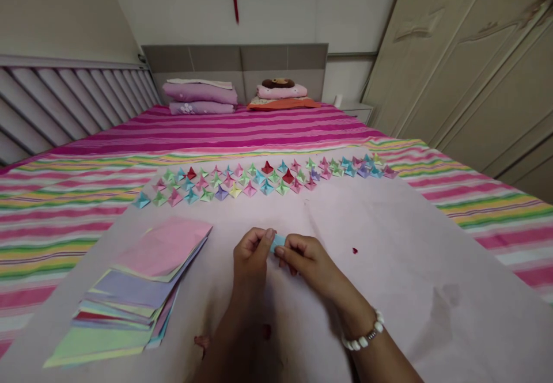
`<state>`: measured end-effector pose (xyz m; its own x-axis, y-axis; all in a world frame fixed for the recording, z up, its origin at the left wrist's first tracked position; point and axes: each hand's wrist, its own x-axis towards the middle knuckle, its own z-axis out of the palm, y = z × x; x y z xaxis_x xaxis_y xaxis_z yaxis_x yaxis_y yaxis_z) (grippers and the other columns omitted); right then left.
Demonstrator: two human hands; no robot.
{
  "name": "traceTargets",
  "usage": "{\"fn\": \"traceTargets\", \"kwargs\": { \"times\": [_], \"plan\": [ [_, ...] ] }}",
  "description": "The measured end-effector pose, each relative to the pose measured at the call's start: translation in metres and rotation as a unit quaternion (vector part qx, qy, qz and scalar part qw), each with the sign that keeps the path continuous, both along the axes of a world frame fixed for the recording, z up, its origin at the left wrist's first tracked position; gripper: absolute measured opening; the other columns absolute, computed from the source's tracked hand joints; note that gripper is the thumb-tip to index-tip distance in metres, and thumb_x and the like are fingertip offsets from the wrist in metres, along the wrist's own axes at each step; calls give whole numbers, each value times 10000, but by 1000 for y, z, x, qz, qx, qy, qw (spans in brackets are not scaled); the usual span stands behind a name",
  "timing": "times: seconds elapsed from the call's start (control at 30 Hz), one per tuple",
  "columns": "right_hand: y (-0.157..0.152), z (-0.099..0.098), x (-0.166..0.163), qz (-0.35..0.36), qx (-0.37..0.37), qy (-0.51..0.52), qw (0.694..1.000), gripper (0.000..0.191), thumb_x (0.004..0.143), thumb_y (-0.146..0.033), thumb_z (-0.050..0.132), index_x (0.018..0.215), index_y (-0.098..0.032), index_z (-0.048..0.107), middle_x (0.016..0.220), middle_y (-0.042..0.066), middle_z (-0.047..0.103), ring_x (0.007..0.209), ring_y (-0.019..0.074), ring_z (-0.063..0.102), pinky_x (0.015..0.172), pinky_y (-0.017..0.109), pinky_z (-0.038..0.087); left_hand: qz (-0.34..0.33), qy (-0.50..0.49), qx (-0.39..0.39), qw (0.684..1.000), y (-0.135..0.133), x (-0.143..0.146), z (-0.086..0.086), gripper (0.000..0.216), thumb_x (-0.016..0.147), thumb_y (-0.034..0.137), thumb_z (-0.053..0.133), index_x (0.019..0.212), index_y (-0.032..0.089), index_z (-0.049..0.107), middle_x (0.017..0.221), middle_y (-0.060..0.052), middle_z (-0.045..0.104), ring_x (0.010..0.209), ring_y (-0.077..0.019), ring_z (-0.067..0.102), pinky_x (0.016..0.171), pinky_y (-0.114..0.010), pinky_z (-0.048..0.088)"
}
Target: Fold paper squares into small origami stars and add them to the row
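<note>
1. Two-handed, held the paper, small and light blue, to the right of the stack and about level with the pink sheet on top of it.
2. Pinched the paper's left end between thumb and fingers of the left hand, on the side nearer the stack.
3. Pinched the right end in the right hand, farther from the stack, thumb laid on the near corner; could not tell the exact lie of the fingers behind.
4. Wore a white-beaded bracelet on the right wrist, well right of the stack.
5. Had the stack loosely fanned on a pale cover, with pink, purple, red, blue and green edges showing.
6. Saw many folded pieces in uneven rows beyond the stack, reaching well to the right of it, in blue, green, pink, purple, yellow and red.
7. Saw one red scrap well right of the stack, past the right hand, and two others nearer to it, by the left forearm.
8. Saw a striped bedspread on both sides of the stack and beyond, with piled bedding farthest off, before a headboard.
</note>
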<state>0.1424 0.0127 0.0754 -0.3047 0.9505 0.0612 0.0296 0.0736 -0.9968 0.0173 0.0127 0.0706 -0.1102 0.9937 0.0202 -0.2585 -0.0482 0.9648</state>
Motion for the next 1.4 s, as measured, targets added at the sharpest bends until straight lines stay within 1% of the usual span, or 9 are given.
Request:
{"fn": "traceTargets", "kwargs": {
  "times": [0.1,0.23,0.4,0.5,0.6,0.8,1.13,1.3,1.4],
  "plan": [
    [0,0,0,-21,13,-4,1000,365,799,-461,622,575,-189,526,511,-41,493,465,91,398,461,229,303,12,4,-17,1000,2,0,-3,239,747,394,676,694,162,661,554,42,562,534,-93,488,539,-213,389],
    [1,-1,3,-39,-6,12,999,361,785,-464,635,581,-185,534,509,-40,508,448,87,402,448,227,300,-6,3,-16,1000,7,-3,-10,289,714,379,709,902,161,717,721,1,669,636,-109,545,629,-230,439],
    [7,-4,8,-50,-29,81,995,287,665,-418,764,736,-173,633,578,-32,575,501,97,492,496,230,382,-9,32,-4,999,8,-4,-10,249,726,352,694,876,154,717,686,-9,668,681,-140,602,652,-249,473],
    [9,-5,9,-75,-22,151,985,364,609,-365,815,881,-193,646,656,-24,625,551,109,557,544,241,449,-7,36,26,999,5,-2,-7,253,716,308,713,925,170,681,667,12,652,656,-133,619,639,-244,489],
    [9,-3,9,-63,-29,168,983,338,611,-344,820,861,-195,647,693,-12,654,539,108,585,540,247,481,-17,24,63,998,4,0,-7,286,713,270,723,968,191,622,702,26,652,635,-118,623,629,-236,495],
    [8,0,13,-77,-34,165,983,308,595,-322,834,806,-184,658,651,-11,658,521,112,596,525,243,498,-71,14,68,995,8,-3,-11,223,692,282,737,834,173,604,727,-10,674,654,-137,650,634,-253,516],
    [8,0,16,-71,-40,154,985,282,598,-294,828,800,-183,666,614,-19,657,496,112,592,504,236,485,-111,-2,-14,994,9,-7,-7,314,623,312,782,730,172,522,606,32,630,495,-97,609,518,-210,477],
    [8,-2,18,-59,-45,152,986,271,602,-284,815,795,-176,657,608,-15,663,485,117,604,498,242,489,-165,9,0,986,10,-9,-9,293,632,330,773,780,162,584,658,-7,666,542,-117,626,544,-232,487],
    [8,-3,18,-60,-54,153,985,269,598,-273,813,800,-178,663,605,-23,654,479,112,599,495,240,485,-158,14,3,987,11,-9,-11,254,638,329,760,752,161,607,634,-4,659,520,-117,608,528,-239,477]
  ]
}}
